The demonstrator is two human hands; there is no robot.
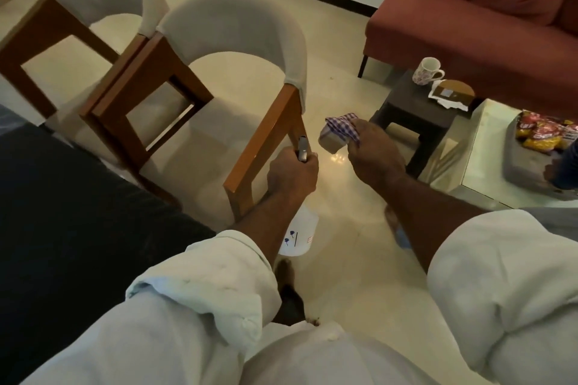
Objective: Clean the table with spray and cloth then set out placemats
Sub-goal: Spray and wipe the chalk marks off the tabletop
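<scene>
Tiled floor [353, 259] below; left hand [292, 173] grips spray bottle [300, 233], right hand [373, 151] clutches checked cloth [342, 126].

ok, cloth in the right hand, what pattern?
Blue-and-white check; the cloth shows best in the head view.

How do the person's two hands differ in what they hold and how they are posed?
The left hand grips a white spray bottle by its neck, bottle hanging below; the right hand clutches a blue checked cloth, bunched at the fingers. The left sits nearer the chair, the right nearer the dark stool. Both are closed on something above the floor.
</scene>
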